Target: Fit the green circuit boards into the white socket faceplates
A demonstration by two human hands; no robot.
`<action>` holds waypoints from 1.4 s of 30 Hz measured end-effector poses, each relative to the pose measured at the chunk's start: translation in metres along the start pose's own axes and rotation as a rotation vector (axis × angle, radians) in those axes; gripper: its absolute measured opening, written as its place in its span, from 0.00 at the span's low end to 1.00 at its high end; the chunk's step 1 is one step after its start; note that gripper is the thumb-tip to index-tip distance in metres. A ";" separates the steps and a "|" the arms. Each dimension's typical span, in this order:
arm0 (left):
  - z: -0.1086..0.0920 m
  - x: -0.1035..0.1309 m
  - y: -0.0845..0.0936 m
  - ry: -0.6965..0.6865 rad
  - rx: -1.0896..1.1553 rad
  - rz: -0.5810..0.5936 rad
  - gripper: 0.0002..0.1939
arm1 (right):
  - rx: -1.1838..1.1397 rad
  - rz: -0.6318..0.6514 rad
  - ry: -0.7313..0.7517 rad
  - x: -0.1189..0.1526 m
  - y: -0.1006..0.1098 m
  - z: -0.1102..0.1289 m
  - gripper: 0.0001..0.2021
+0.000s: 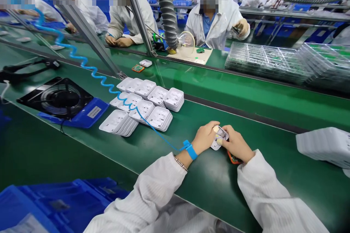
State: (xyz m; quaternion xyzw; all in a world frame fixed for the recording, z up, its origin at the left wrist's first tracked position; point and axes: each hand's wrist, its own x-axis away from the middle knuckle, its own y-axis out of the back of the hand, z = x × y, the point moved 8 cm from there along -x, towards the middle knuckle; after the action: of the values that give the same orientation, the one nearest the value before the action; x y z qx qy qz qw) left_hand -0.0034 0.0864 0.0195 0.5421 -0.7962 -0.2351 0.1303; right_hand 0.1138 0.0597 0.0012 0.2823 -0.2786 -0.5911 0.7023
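Between both hands, just over the green bench, is a small white plastic housing [216,146], its inner side facing up. My left hand [204,138] is closed on its left edge, with a blue wrist strap [190,150] round the wrist. My right hand [237,143] grips the right side, the thumb pressing inside the shell; fingertips look covered in pale yellow. Partly hidden under the right hand lies an orange-edged green circuit board [234,158]. To the left stand several stacks of similar white housings [160,116].
A blue coiled cord [101,79] runs across the bench to the strap. A black fan [58,96] lies at left, a row of white housings [322,145] at right. Beyond the conveyor [254,96] are clear trays [262,60] and co-workers. Blue bins [54,204] stand below.
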 end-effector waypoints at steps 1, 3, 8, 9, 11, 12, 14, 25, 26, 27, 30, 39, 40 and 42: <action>0.001 -0.001 0.003 -0.014 0.020 -0.038 0.18 | -0.057 0.007 -0.016 -0.004 0.002 -0.006 0.12; 0.003 -0.002 0.012 -0.039 0.049 -0.143 0.18 | -0.208 0.010 -0.072 -0.019 0.011 -0.022 0.13; 0.004 -0.002 0.028 -0.034 0.056 -0.232 0.15 | -0.501 -0.212 -0.284 -0.072 0.089 -0.072 0.18; 0.004 -0.002 0.028 -0.037 0.061 -0.218 0.14 | -0.453 -0.353 -0.303 -0.078 0.116 -0.079 0.21; 0.002 -0.001 0.026 -0.044 0.084 -0.198 0.14 | -0.269 -0.658 -0.328 -0.076 0.163 -0.082 0.30; 0.001 -0.001 0.026 -0.047 0.099 -0.192 0.13 | -0.220 -0.727 -0.302 -0.073 0.173 -0.077 0.34; 0.000 0.000 0.024 -0.040 0.145 -0.181 0.12 | -0.299 -0.663 -0.190 -0.069 0.163 -0.061 0.34; -0.021 0.010 -0.005 -0.094 0.621 0.122 0.13 | -1.096 0.130 -0.111 -0.012 -0.026 0.012 0.23; -0.019 0.010 -0.006 -0.073 0.630 0.108 0.12 | -1.098 0.109 -0.120 -0.012 -0.028 0.012 0.23; -0.016 0.010 -0.007 -0.046 0.633 0.088 0.11 | -1.090 0.075 -0.132 -0.012 -0.028 0.011 0.22; -0.009 0.009 -0.009 0.030 0.643 0.044 0.10 | -1.066 -0.018 -0.156 -0.012 -0.027 0.009 0.22; -0.022 0.017 -0.006 -0.027 0.543 0.031 0.07 | -1.333 0.202 -0.096 -0.005 -0.050 0.022 0.28; -0.026 0.019 -0.003 -0.064 0.452 -0.009 0.07 | -1.350 0.209 -0.107 -0.004 -0.051 0.023 0.29; -0.035 0.024 0.000 -0.153 0.292 -0.065 0.12 | -1.376 0.203 -0.119 -0.003 -0.052 0.023 0.30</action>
State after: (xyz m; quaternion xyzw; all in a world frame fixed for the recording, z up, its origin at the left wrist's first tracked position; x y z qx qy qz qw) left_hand 0.0032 0.0562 0.0483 0.5611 -0.8117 -0.1614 -0.0185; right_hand 0.0615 0.0537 -0.0209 -0.2869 0.0959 -0.5793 0.7569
